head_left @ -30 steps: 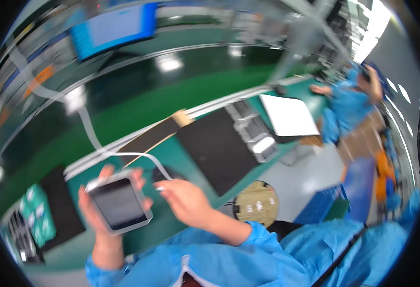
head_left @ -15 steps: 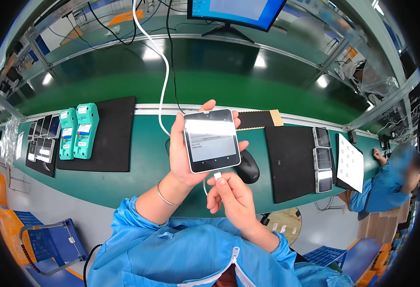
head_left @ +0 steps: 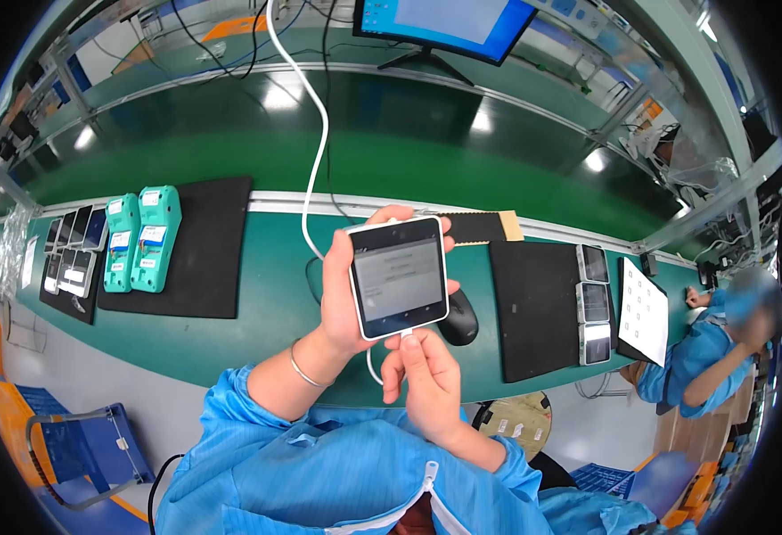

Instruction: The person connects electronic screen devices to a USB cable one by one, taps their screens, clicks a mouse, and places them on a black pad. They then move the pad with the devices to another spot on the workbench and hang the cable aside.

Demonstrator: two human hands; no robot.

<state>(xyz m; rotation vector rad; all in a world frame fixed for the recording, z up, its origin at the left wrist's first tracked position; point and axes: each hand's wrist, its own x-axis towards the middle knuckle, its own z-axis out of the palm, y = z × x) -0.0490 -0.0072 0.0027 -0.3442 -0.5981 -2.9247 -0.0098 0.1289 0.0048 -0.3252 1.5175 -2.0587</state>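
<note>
Head view: handheld device (head_left: 400, 278), centre of frame, above the green desk (head_left: 275, 276). Left grip (head_left: 339, 299) closed around its sides; right grip (head_left: 433, 382) pinched on the white plug (head_left: 407, 333) at its lower edge — full seating cannot be told. The device appears light and stiff, its glass probably slick and breakable — best held by the side edges; the plug, by its rigid body.

On the green tabletop (head_left: 275, 290), left to right: slim devices (head_left: 76, 267) on a dark mat (head_left: 81, 308); two teal units (head_left: 155, 239) on a black pad (head_left: 208, 254); a black mouse (head_left: 460, 321), a dark strip (head_left: 482, 227) beyond it; a wide pad (head_left: 536, 308), three screened devices (head_left: 593, 303) at its right; a white sheet (head_left: 643, 310)
</note>
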